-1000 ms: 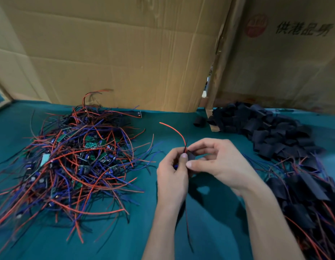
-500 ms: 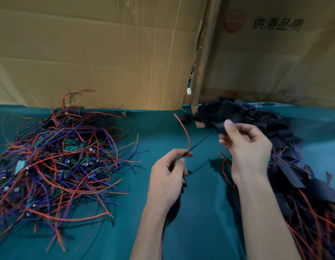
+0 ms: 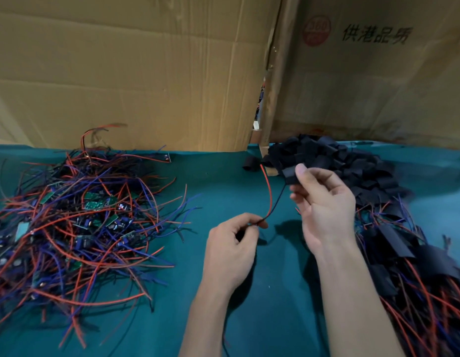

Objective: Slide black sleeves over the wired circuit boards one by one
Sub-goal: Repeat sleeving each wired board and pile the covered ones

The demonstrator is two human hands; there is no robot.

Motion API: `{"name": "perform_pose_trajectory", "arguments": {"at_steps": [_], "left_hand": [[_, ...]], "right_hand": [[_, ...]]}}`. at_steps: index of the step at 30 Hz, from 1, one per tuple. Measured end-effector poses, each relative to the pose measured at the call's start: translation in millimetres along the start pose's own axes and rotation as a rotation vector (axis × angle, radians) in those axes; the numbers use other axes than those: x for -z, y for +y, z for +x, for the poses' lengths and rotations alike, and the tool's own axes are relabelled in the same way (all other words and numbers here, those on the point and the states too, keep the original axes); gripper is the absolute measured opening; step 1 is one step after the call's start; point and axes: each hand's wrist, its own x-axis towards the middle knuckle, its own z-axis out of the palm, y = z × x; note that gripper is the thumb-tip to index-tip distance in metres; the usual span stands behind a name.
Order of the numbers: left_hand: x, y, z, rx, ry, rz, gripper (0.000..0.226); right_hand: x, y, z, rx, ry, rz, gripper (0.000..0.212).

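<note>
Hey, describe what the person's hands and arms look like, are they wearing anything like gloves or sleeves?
Both are bare. The left hand and right hand wear no gloves, and no rings, watch or bands show. The forearms are uncovered down to the bottom edge of the picture, with no sleeve in view. The fingernails look short and unpainted.

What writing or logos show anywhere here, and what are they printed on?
"供港品质", last character smeared: black print on the right brown cardboard box.
Round red stamp beside it: digits, perhaps "360", too blurred to be sure.
Green circuit boards in the wire pile: markings too small to read.
</note>
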Motion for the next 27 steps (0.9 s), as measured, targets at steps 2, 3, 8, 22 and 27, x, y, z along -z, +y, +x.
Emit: {"name": "perform_pose_trajectory", "arguments": {"at_steps": [2, 3, 8, 22, 27], "left_hand": [[0.1, 1.1, -1.0, -0.018, 0.003, 0.031, 0.02], [0.1, 1.9, -1.3, -0.019, 0.0, 0.041, 0.018], [-0.2, 3.3, -2.1, -0.005, -0.022, 0.06, 0.017], [0.1, 2.6, -1.1, -0.077, -0.005, 0.097, 0.02], [0.2, 2.5, -1.0, -0.091, 0.022, 0.081, 0.019]], "right_hand": [[2.1, -2.4, 0.0, 0.012, -0.016, -0.019, 0.023], [3.5, -3.9, 0.4, 0.018, -0.02, -0.03, 0.022], [9.1, -5.3, 3.3, 0.037, 0.017, -0.082, 0.017], [16.5, 2.6, 10.1, 0.005, 0.103, -0.157, 0.018], [17.9, 4.5, 10.3, 0.002, 0.131, -0.164, 0.019]]}}
